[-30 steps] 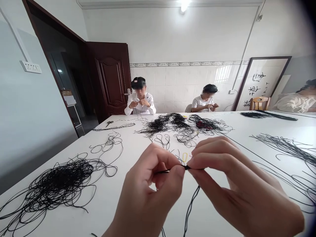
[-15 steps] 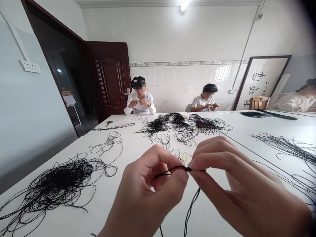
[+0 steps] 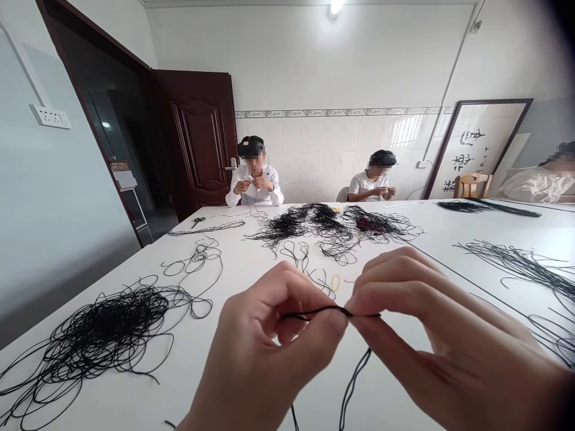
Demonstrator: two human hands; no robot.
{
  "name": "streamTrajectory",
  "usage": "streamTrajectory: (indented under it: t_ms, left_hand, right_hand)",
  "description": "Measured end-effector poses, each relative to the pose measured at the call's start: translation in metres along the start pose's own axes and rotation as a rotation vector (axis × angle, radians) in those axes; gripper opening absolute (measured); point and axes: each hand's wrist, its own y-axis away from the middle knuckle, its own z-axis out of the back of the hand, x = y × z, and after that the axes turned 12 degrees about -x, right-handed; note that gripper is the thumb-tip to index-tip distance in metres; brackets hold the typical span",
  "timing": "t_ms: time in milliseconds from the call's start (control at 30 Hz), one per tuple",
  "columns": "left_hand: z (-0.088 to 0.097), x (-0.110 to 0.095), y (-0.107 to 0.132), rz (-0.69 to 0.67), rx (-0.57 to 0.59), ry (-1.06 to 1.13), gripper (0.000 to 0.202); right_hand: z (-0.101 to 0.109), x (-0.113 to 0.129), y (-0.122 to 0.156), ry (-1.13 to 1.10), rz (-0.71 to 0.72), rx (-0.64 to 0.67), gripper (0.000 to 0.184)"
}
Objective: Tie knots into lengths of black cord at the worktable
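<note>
We have a black cord (image 3: 309,310) drawn between our two hands, above the near middle of the white table (image 3: 251,269). Our left hand (image 3: 269,335) pinches it between thumb and forefinger, the tips nearly together, its other fingers curled in; two strands run from inside that hand to the pinch, where they meet. Our right hand (image 3: 431,323) grips the cord just beside, thumb and forefinger closed on it, its other fingers loosely bent. A short piece shows past those right fingertips, and a doubled length hangs below them; more strands hang below the left hand. On the table, to the left, we see a large tangle (image 3: 108,323), with scissors (image 3: 197,222) well beyond it at the far left. Just beyond our hands lies a yellow band (image 3: 335,283), and farther off, dark heaps (image 3: 285,227). To the right lies a loose bundle (image 3: 525,266). At the far side sit two co-workers, one in a white shirt (image 3: 254,194) with both hands raised near the face, the other in a white tee (image 3: 359,185), hands together. A third person's pale sleeve (image 3: 534,184) shows at the far right.
</note>
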Motion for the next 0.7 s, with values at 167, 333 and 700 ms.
streamTrajectory:
  t_ms: [167, 333, 700]
  left_hand:
    - [-0.0023, -0.0005, 0.0003, 0.035, 0.007, 0.034, 0.02]
    - [-0.0024, 0.0009, -0.0013, 0.109, 0.084, 0.09, 0.02]
    - [-0.0045, 0.0034, -0.0033, 0.204, 0.139, 0.164, 0.014]
  right_hand:
    - [0.0009, 0.0018, -0.0011, 0.018, -0.006, -0.025, 0.018]
    - [0.0006, -0.0037, -0.0043, -0.012, -0.035, -0.022, 0.013]
    - [-0.0014, -0.004, -0.0048, -0.093, -0.109, -0.019, 0.009]
